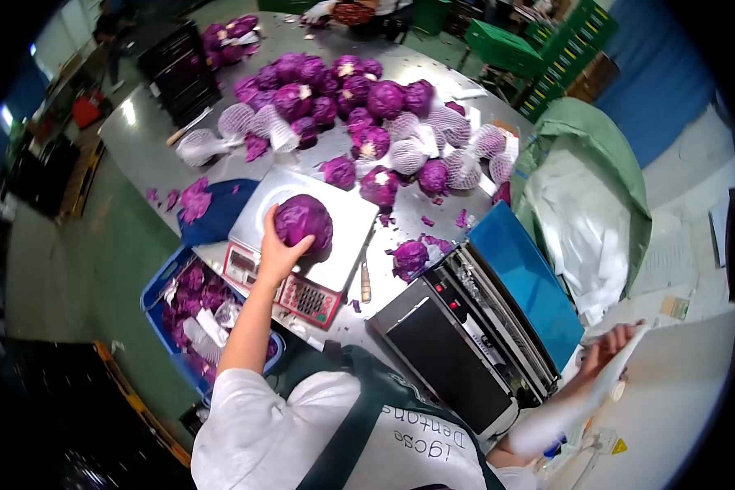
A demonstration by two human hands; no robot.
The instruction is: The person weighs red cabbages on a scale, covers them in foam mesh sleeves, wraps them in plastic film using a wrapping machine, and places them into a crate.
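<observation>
My left hand (283,251) is wrapped round the near side of a red cabbage (304,222), thumb and fingers spread along it. The cabbage sits on the metal pan of a weighing scale (343,237) with a red keypad. Far to the right, beside the wall, my right hand (608,349) has its fingers curled at a thin white piece (615,371), blurred and partly covering the forearm; its kind is unclear. Nearest to that hand are a green sack (576,122) holding white material and a blue-lidded machine (474,327), possibly a film wrapper or sealer.
Many red cabbages (384,100), some in white foam nets (237,120), cover the metal table (151,147). A knife (189,126) lies at the left and a wooden-handled tool (365,282) beside the scale. A blue crate (159,331) holds leaf trimmings. Green crates (567,57) stand behind.
</observation>
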